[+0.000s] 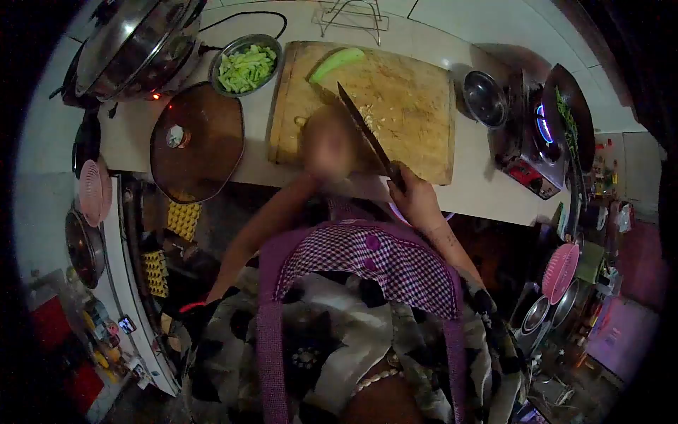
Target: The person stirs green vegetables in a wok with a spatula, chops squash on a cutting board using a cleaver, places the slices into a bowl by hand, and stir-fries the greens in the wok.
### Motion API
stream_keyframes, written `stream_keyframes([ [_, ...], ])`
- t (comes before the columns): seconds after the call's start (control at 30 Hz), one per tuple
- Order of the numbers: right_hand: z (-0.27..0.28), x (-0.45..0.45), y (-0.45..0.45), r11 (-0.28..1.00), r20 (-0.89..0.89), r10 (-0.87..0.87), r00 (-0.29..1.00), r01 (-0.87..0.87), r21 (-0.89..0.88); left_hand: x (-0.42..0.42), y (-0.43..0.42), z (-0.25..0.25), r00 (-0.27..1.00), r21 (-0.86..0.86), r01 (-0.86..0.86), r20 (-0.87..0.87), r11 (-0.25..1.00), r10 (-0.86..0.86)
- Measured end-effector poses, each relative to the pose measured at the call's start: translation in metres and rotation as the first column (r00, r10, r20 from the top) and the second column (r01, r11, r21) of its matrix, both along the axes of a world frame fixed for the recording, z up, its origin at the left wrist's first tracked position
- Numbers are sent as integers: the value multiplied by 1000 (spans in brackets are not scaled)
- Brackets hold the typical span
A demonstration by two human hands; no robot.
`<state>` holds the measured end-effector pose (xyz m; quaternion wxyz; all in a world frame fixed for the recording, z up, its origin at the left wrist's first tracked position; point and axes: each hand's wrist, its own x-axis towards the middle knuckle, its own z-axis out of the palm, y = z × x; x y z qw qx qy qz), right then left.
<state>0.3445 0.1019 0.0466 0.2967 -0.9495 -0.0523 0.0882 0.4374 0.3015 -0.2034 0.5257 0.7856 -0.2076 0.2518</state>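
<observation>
My right hand (417, 196) is wrapped round the handle of a kitchen knife (364, 129), its blade slanting up and to the left across a wooden cutting board (417, 92). My left hand (328, 145) is over the board's near left part, close to the blade. Its fingers are smeared, so whether they hold anything cannot be made out. At the board's far side lies a pale green piece of vegetable (335, 63), long and curved. Small pale scraps (373, 120) lie beside the blade.
Left of the board are a metal bowl of chopped green vegetable (247, 67), a dark glass lid (198, 145) and a large pot (134, 53). On the right, a small metal bowl (484, 99) stands near a gas stove (526, 138) with a lit flame under a wok (572, 113).
</observation>
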Motion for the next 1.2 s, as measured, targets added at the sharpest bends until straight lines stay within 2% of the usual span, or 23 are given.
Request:
stream_keyframes([
  [0.1,-6,-5,-2,998,41,3,999,-6,58,0,-2,7,1000,-1,15,-22,1000,-15],
  [0.2,1,-2,-2,996,-28,10,1000,-7,90,2,-1,10,999,-7,23,-43,1000,-24],
  [0.3,-2,-2,-10,996,21,-69,997,68,50,1,1,13,996,-26,35,-86,999,-37],
  [0.4,1,3,-16,976,-38,-136,990,141,164,-3,-1,73,996,102,-45,-73,994,53],
  [0.43,-3,3,-21,964,-69,-153,986,165,209,-6,-8,87,992,61,-124,-30,990,126],
  [0.47,-14,4,-26,989,34,-134,990,131,65,-8,-16,98,979,17,-203,11,979,203],
  [0.53,-13,5,-28,981,25,-187,982,186,65,-8,-16,99,966,17,-253,59,967,251],
  [0.6,-12,6,-28,965,-14,-233,972,233,121,-6,-8,89,981,89,-192,50,977,188],
  [0.7,-17,7,-27,984,51,-151,987,145,107,-4,-2,81,995,124,-81,-55,989,88],
  [0.73,-15,9,-21,983,-3,-168,986,168,71,-4,-3,83,994,121,-91,-41,989,96],
  [0.83,1,12,-6,978,-152,-129,980,152,145,-7,-4,84,995,103,-97,-22,990,100],
  [0.93,-13,7,-6,980,107,-81,991,60,190,-6,-2,81,997,82,-69,-41,994,73],
  [1.0,-4,11,-4,974,-159,-157,975,179,136,-7,0,82,996,101,-62,-64,993,68],
  [1.07,0,13,-2,967,-232,-186,955,220,128,-7,1,82,997,125,-54,-40,991,60],
  [1.13,-3,11,-2,965,-125,-158,979,180,189,-6,2,73,998,116,-56,-20,992,59],
  [1.2,-3,8,-1,962,-157,-150,976,181,204,-6,0,56,999,74,-48,-9,996,48],
])
